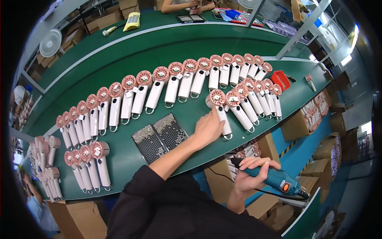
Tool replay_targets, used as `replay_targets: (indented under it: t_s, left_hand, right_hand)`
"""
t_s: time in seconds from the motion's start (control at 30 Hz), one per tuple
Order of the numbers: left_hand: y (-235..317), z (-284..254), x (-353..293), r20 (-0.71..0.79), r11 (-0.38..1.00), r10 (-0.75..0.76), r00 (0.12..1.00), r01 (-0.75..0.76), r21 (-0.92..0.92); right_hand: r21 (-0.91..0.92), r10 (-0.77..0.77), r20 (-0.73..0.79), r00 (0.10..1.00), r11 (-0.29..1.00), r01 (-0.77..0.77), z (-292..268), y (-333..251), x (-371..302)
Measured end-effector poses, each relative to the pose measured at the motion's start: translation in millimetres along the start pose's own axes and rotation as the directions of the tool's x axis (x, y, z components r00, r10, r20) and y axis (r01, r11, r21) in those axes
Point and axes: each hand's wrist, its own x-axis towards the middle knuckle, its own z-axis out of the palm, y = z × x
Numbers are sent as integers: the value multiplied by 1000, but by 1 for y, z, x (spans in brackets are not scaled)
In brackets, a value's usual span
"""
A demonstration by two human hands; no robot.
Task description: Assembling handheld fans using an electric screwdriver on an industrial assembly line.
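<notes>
On the green table, a white handheld fan [225, 124] with a pink round head lies at the front of a short row. My left hand [209, 126] is closed on its handle from the left side. My right hand [254, 177] grips a teal electric screwdriver [280, 181] past the table's front edge, its black nose pointing left toward the table and its cord hanging below. Left of the fan, beside my left forearm, lie two black trays [153, 148] filled with small metal screws.
A long curved row of similar fans [137, 97] spans the table, and a smaller group [90, 167] lies at left. A red bin [280, 80] stands at the right. Cardboard boxes [296, 127] with fans sit below the edge. Across the table, another person's hands [199, 7] work.
</notes>
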Motion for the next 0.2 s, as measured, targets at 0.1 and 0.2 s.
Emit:
replay_targets:
  t_s: [0.1, 0.2]
  left_hand:
    - [-15, -7, 0, -15, 999, 10, 1000, -11, -49]
    - [-27, -28, -10, -37, 995, 41, 998, -45, -91]
  right_hand:
    - [53, 5, 120, 993, 999, -12, 18, 8, -6]
    - [51, 92, 151, 984, 994, -101, 28, 14, -12]
